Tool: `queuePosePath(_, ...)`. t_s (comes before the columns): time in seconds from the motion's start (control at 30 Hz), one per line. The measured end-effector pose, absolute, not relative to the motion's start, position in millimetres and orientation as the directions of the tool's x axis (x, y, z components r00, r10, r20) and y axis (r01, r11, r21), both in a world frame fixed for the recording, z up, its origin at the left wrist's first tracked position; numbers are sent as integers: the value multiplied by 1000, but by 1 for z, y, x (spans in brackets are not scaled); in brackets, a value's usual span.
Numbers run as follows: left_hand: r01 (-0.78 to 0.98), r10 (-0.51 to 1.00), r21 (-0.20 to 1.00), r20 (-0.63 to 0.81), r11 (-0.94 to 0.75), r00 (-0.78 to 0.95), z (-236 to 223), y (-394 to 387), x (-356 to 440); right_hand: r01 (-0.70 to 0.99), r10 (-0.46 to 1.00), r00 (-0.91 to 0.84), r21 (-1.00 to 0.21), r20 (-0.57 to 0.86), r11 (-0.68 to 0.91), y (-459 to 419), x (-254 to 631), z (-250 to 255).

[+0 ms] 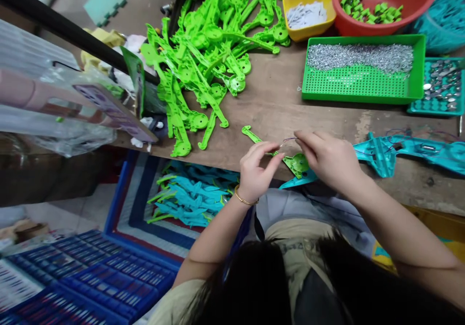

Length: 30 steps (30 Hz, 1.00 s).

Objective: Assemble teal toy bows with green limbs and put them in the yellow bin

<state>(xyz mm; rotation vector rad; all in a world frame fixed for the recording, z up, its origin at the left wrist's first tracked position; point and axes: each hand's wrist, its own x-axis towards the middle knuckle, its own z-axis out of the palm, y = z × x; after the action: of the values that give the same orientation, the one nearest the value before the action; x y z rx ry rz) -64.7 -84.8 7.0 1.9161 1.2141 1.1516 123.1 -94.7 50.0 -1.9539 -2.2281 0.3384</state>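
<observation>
My left hand is closed in a pinch at the near table edge, its fingertips on a thin wire and the shaft of a bright green plastic part. My right hand is curled over the round end of that same green part, its fingers pinching the wire's other end. A teal plastic piece pokes out just beneath the green part. The two hands are a few centimetres apart.
A heap of green parts fills the table's back left. A green tray of metal pieces, a yellow tub and a red bowl stand behind. Teal wired parts lie right. A bag of teal parts and blue crates sit below.
</observation>
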Motion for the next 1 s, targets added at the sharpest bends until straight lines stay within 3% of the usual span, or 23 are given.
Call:
queuePosePath(0.23, 298, 953, 914, 300, -275, -39, -14, -90, -78, 935, 971, -207, -316, -119, 160, -84, 97, 42)
queuePosePath(0.6, 289, 940, 926, 298, -243, -166, -31, -91, -82, 898, 955, -224, -422, -195, 124, -75, 78, 33)
queuePosePath(0.87, 606, 913, 723, 408, -330, 11, -26, -67, -109, 818, 933, -170, -574, -316, -45, -67, 100, 40)
queuePosePath(1.0, 708, 917, 621, 388, -337, 96, -26, -59, -110, 801, 949, -200, -599, -245, 14, -67, 106, 44)
